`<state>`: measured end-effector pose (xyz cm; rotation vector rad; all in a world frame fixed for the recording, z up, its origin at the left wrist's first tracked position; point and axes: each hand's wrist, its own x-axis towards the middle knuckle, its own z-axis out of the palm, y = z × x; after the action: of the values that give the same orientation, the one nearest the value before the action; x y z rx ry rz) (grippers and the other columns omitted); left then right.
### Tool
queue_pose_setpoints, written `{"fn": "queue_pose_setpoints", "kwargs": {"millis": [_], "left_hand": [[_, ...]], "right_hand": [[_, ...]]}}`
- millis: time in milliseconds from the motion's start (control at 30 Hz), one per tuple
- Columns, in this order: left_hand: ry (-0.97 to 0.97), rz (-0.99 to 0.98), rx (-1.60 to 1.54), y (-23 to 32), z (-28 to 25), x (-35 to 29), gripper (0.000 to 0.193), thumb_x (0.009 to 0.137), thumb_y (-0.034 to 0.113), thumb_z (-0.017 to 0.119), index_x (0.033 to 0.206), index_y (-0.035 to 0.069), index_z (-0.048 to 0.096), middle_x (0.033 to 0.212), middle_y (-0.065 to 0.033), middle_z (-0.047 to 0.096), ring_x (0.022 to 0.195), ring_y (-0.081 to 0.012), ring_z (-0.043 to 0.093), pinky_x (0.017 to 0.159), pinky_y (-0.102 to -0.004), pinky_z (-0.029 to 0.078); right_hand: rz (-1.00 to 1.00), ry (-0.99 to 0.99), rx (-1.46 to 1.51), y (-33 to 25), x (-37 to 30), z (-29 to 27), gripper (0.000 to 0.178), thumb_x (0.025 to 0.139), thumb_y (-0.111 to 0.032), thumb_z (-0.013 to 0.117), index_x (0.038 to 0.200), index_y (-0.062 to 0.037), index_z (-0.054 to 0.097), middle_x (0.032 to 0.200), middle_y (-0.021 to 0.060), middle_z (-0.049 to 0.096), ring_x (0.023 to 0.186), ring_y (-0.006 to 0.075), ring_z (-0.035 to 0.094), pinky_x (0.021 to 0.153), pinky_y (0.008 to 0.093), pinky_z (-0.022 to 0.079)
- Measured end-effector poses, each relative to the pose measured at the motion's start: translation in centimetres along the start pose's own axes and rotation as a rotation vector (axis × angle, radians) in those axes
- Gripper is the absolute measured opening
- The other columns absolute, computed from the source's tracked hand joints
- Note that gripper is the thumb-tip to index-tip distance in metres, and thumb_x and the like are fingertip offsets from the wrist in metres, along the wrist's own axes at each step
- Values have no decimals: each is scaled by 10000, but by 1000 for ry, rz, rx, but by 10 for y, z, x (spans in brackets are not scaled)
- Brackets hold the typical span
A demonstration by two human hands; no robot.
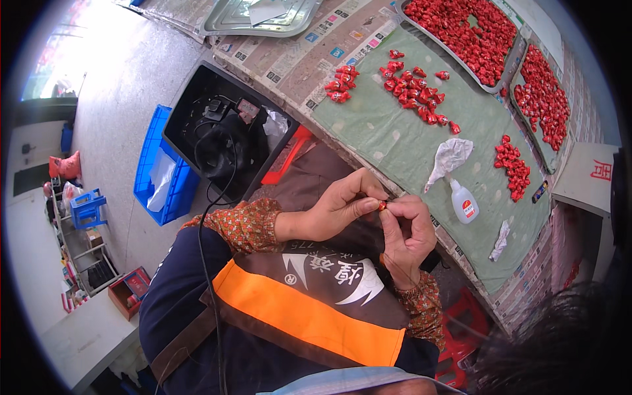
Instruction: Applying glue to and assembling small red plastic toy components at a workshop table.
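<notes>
Over my lap, beside the table's near edge, my left hand [342, 205] pinches a small red piece [382, 206] between thumb and fingertips. My right hand [409, 236] meets it there, its thumb and forefinger closed on the same piece. Most of the piece is hidden by the fingers. On the green cloth [395, 155] lie loose groups of small glossy red pieces [415, 92], with a further cluster [512, 168] at the right. A white squeeze bottle [463, 203] lies nearest my right hand, touching or close to a crumpled white tissue [450, 158].
Trays of red pieces [461, 39] [543, 99] line the far right side. A metal tray [260, 20] is at the far left of the table. Left of the table are a black bin [181, 122] and a blue crate [155, 178]. A dark cable [207, 263] crosses my left arm.
</notes>
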<state>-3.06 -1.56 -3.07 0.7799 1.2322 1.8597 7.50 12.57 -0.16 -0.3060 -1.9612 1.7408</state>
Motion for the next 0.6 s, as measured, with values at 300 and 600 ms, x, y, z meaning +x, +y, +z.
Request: {"fn": "queue_pose_setpoints", "kwargs": {"millis": [300,600], "left_hand": [[51,6,-17,1,6,2,150,1055,117,558,1147,-2,549,1031,-25,520,880,-73,526,788,-235,470],[9,-44,-22,3,5,2,139,1066,105,522,1177,22,531,1109,-60,518,950,-114,567,827,-264,498]], "right_hand": [[-8,17,0,4,-3,-1,144,880,67,699,954,-24,616,859,53,602,686,91,514,584,220,396],[80,-9,86,1,-2,-5,146,903,64,686,982,-25,601,872,48,607,714,89,568,625,219,450]]}}
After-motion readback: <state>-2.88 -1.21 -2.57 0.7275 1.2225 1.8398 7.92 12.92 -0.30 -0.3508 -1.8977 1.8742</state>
